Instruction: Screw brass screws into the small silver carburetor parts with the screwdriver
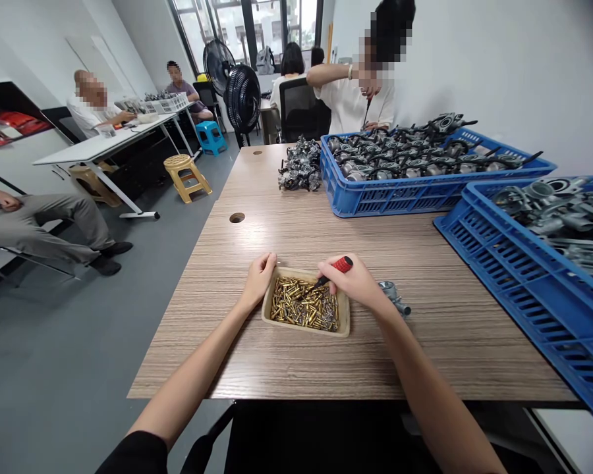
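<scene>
Brass-coloured small parts (304, 304) are lying heaped in the tan tray (344, 316) that we are working over, near the front edge of the wood-grain worktop (286, 230). Our left hand (259, 276) is gripping the tray's far left corner, fingers curled over its rim. Our right hand (356, 282) is closing its fingers around a red-handled screwdriver (335, 270), its tip pointing down into the parts. Just right of it, a small grey metal part (394, 297) is lying. Farther right, blue crates (524, 289) are holding grey castings.
</scene>
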{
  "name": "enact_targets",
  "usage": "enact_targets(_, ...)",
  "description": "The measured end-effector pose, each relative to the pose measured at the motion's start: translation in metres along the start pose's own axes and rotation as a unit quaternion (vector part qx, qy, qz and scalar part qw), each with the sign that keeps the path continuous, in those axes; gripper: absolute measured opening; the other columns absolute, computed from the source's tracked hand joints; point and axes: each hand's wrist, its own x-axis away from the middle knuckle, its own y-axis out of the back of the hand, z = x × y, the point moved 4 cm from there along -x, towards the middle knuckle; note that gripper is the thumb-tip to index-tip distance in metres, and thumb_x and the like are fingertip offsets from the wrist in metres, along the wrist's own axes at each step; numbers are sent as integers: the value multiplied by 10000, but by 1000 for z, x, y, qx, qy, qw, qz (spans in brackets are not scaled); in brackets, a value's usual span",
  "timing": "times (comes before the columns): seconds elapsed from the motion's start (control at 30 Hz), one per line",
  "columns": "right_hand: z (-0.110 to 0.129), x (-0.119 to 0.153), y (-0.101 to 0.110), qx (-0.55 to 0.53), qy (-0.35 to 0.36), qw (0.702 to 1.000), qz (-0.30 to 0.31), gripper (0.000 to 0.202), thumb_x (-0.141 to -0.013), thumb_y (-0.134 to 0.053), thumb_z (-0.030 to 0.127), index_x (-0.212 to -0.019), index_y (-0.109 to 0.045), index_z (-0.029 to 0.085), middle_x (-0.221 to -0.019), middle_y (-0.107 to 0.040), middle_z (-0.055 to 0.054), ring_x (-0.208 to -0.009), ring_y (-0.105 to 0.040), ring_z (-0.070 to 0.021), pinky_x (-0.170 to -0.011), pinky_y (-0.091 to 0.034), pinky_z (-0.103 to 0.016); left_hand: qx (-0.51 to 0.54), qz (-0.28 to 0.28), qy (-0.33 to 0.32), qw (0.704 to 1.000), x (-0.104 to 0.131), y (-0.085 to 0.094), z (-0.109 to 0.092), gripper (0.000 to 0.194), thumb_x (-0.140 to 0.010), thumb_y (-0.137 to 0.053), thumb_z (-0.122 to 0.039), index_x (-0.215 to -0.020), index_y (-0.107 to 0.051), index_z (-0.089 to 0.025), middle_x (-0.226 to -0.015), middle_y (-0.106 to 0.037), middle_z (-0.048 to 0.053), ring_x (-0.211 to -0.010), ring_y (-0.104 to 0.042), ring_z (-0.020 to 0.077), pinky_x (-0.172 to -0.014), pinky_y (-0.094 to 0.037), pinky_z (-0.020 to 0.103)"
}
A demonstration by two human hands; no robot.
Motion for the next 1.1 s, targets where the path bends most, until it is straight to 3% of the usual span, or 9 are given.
enact_targets(0.13, 5, 2, -5, 0, -2, 1000, 22, 343, -924, -604, 417, -768, -758, 153, -515, -664, -11, -477, -536, -111, -518, -371, -223, 4, 1, -5, 1000, 0, 0, -1, 455, -989, -444, -535, -672, -409, -211, -627, -397, -36, -633, -400, 144, -615, -314, 270)
enact_targets(0.53, 2, 0, -1, -71, 34, 997, -22, 396, -932, -619, 496, -835, -776, 147, -571, -691, -28, -568, -624, -152, -625, -462, -253, -1, -3, -2, 1000, 0, 0, 1, 464, -983, -447, -547, -665, -428, -210, -628, -434, -30, -633, -417, 147, -617, -319, 272)
enact_targets(0.7, -1, 0, 10, -82, 28, 991, -99, 435, -922, -616, 525, -713, -740, 164, -453, -588, -13, -451, -538, -137, -565, -448, -273, 1, 0, -7, 1000, 0, 0, 0, 450, -993, -450, -519, -669, -432, -207, -628, -431, -31, -638, -423, 147, -623, -320, 273)
enact_targets(0.83, -6, 0, 21, -79, 1, 983, -163, 465, -881, -635, 567, -623, -685, 183, -401, -499, 7, -363, -418, -115, -444, -357, -283, 7, 1, -8, 1000, 1, 0, -2, 452, -993, -456, -520, -666, -406, -212, -628, -416, -33, -639, -418, 148, -623, -321, 274)
enact_targets(1.1, -2, 0, 24, -115, 18, 979, -168, 469, -874, -622, 548, -575, -638, 188, -371, -449, 23, -346, -366, -93, -433, -316, -270, 5, 3, -6, 1000, 0, 0, -1, 450, -996, -445, -518, -669, -408, -211, -630, -407, -33, -636, -407, 146, -621, -311, 276)
